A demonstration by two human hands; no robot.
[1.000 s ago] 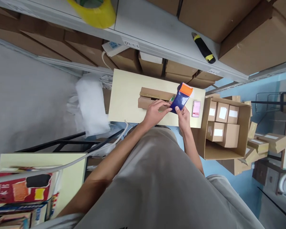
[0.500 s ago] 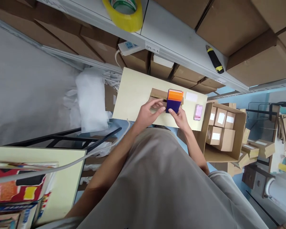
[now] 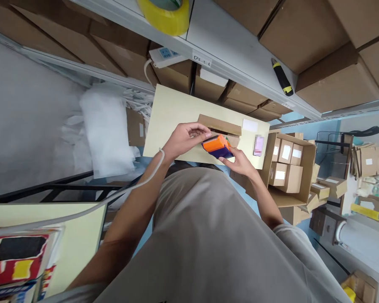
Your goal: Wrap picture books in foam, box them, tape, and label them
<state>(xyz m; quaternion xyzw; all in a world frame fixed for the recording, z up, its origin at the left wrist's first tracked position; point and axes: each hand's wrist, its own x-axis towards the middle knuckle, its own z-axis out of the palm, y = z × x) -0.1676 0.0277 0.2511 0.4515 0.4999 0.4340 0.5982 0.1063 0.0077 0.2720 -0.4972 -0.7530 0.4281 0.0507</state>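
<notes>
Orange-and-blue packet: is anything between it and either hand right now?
Nothing visible. The left hand pinches the orange-and-blue packet at its far edge and the right hand holds its near end, both in direct contact. The flat cardboard box lies behind it on the table, not between.

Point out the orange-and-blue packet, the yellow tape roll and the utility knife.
orange-and-blue packet (image 3: 215,144): head view, on its orange face.
yellow tape roll (image 3: 172,26): head view, on its outer yellow band.
utility knife (image 3: 280,76): head view, on the middle of its black handle.
</notes>
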